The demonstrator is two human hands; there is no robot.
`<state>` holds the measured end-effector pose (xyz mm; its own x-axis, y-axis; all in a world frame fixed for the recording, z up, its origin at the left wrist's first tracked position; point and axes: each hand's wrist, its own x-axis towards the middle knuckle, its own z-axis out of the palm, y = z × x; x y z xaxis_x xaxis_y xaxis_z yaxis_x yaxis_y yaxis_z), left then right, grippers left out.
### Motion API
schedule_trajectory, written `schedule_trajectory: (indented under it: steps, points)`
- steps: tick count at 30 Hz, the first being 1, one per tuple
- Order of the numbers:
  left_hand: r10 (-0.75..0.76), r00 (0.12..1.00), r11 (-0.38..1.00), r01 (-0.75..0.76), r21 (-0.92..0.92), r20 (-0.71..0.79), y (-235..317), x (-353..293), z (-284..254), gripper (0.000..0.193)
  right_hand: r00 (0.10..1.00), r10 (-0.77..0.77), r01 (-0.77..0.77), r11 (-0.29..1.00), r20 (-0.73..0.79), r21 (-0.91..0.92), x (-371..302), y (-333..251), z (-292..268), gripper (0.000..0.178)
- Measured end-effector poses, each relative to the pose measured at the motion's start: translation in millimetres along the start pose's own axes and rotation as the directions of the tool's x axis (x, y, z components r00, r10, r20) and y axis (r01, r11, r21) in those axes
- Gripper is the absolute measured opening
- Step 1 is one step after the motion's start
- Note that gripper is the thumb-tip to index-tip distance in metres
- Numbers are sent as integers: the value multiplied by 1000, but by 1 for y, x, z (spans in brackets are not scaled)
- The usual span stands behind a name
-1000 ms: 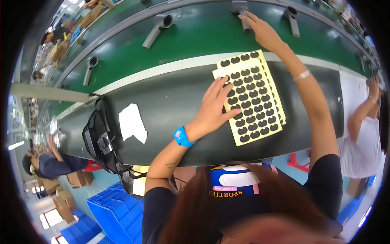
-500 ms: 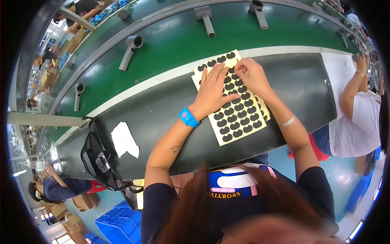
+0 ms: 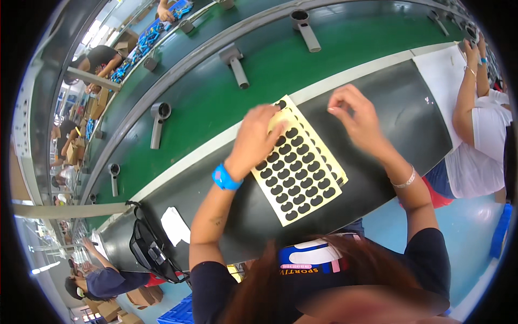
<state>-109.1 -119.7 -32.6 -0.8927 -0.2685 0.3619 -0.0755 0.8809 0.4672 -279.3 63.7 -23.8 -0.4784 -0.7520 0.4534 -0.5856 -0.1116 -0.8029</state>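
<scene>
A pale yellow sheet (image 3: 285, 222) with rows of dark rounded stickers lies on the black worktop, on top of more such sheets (image 3: 342, 178). My left hand (image 3: 258, 135), partly blurred, rests over the sheet's upper left part with the thumb apart from the fingers; several stickers are hidden under it. Bare yellow backing shows beside its fingers. My right hand (image 3: 357, 120) is raised right of the sheets, thumb and fingertips drawn together. Whatever it may hold is too small to make out.
Grey tubular housings with handles (image 3: 234, 65) lie along the green conveyor (image 3: 199, 108) beyond the worktop (image 3: 388, 113). A black bag (image 3: 148, 245) and white paper (image 3: 175, 225) are at the left. A co-worker in white (image 3: 483, 135) works at the right, beside a white sheet (image 3: 440, 75).
My right hand has lifted off the sheets and moved right. My left hand has drawn its spread fingers closer together. The whole view has shifted, and the housings appear farther left.
</scene>
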Motion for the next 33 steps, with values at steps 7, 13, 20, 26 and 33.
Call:
schedule_trajectory:
  steps: [7, 13, 20, 26, 33]
  points:
    - [439, 890, 820, -454, 349, 124, -58, 172, 45, 35, 981, 61, -73, 995, -184, -62, -11, 54, -26, 8]
    - [463, 796, 639, -604, 476, 389, -97, 231, 85, 49, 976, 84, -92, 995, -200, -35, -6, 53, -37, 10]
    - [94, 925, 915, -226, -334, -367, -3, 170, 28, 30, 970, 133, -124, 991, -205, 56, -17, 50, -44, 4]
    - [-58, 924, 607, -267, -748, -378, 57, 77, -1, 33, 947, 236, -119, 889, -219, 443, -22, 18, -34, 13]
    - [165, 974, 784, -226, -578, -157, 66, -5, -5, 33, 986, 132, -48, 818, -105, 574, -50, -75, -13, 29]
